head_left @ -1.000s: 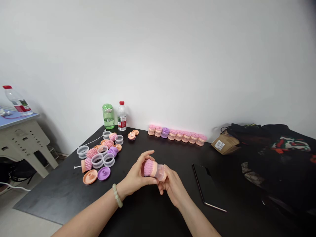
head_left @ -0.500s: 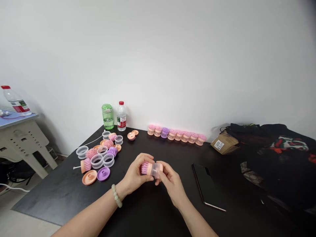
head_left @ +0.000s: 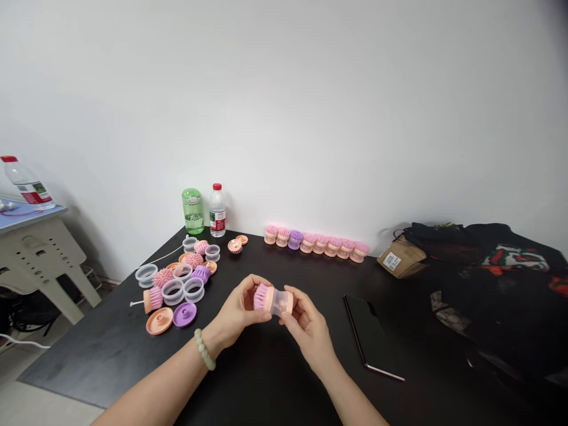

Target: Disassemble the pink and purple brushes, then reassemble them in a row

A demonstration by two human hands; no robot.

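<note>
Between my two hands, a scrub brush [head_left: 279, 302] lies sideways above the black table, its pink bristles to the left and a clear ring joining its peach parts. My left hand [head_left: 239, 310], with a beaded bracelet on the wrist, grips the bristle end. Around the peach base at the right end close the fingers of my right hand [head_left: 310, 328]. To the left lie loose parts: clear rings [head_left: 173, 292], a peach disc [head_left: 160, 321], a purple disc [head_left: 184, 314] and a pink bristle head [head_left: 153, 300] with a white stem.
A row of several finished-looking brushes [head_left: 306, 243] stands along the wall. A green bottle [head_left: 193, 212] and a water bottle [head_left: 217, 211] are at the back left. On the right are a phone [head_left: 370, 337], a brown paper bag [head_left: 402, 258] and dark fabric [head_left: 510, 307].
My fingers have shifted slightly on the brush, showing more of its bristles and clear ring. Both hands still hold it in nearly the same place. The view has moved a little.
</note>
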